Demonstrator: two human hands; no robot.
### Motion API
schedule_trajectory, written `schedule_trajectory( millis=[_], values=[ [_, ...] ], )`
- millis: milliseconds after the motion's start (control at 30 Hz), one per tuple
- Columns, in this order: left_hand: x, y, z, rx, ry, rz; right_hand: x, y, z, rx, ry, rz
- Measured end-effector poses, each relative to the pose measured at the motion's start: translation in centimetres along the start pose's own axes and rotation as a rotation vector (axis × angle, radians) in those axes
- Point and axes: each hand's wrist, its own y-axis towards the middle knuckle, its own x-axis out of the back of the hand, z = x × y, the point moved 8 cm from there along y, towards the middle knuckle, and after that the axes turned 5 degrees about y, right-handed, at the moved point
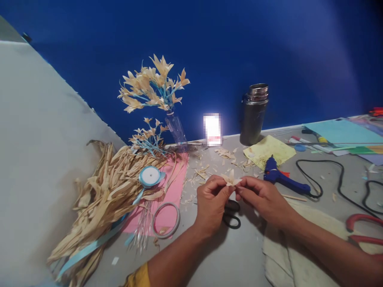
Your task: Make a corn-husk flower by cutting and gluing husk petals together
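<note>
A small pale flower of dried husk petals (231, 178) is held up above the table, between my two hands. My left hand (211, 205) pinches it from the left with thumb and fingers. From the right, the fingertips of my right hand (265, 199) close at the flower's base; its stem is hidden by the fingers. Black-handled scissors (235, 221) lie beneath my hands, partly covered. Just beyond my right hand is a blue glue gun (284, 180) with its nozzle on a yellow paper sheet (277, 147).
Dried corn husks (98, 195) are heaped at left, with a ribbon spool (150, 176), pink paper (176, 187) and a tape ring (154, 223). Husk flowers (155, 79) stand in a clear bottle (177, 127). A dark flask (254, 117), a black cord (338, 171) and red-handled pliers (363, 218) are rightward.
</note>
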Motion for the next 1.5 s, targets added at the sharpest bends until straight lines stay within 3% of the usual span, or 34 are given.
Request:
schedule_trajectory(
  millis=[200, 433, 633, 933, 1133, 1300, 1500],
  values=[
    [-0.1, -0.6, -2.8, -0.349, 0.161, 0.027, -0.3, 0.1, -0.9, -0.041, -0.088, 0.106],
    [0.2, -0.8, -3.6, -0.438, 0.204, 0.029, 0.2, 0.2, 0.6, 0.14, -0.3, 0.064],
    [0.5, -0.5, -3.0, -0.336, 0.142, 0.002, -0.1, 0.3, 0.5, 0.23, -0.374, 0.042],
    [0.0, 0.3, -0.5, -0.034, -0.041, 0.054, 0.3, 0.3, 0.5, 0.275, -0.426, 0.029],
    [-0.1, 0.5, 0.0, -0.018, 0.002, 0.047, 0.5, 0.3, 0.7, 0.284, -0.523, -0.025],
    [0.3, 0.7, -1.0, -0.069, -0.02, 0.043, 0.0, 0.2, 0.3, 0.248, -0.495, 0.025],
    [-0.2, 0.5, -0.9, -0.011, -0.111, 0.139, -0.5, 0.1, 0.1, 0.238, -0.502, 0.062]
  ],
)
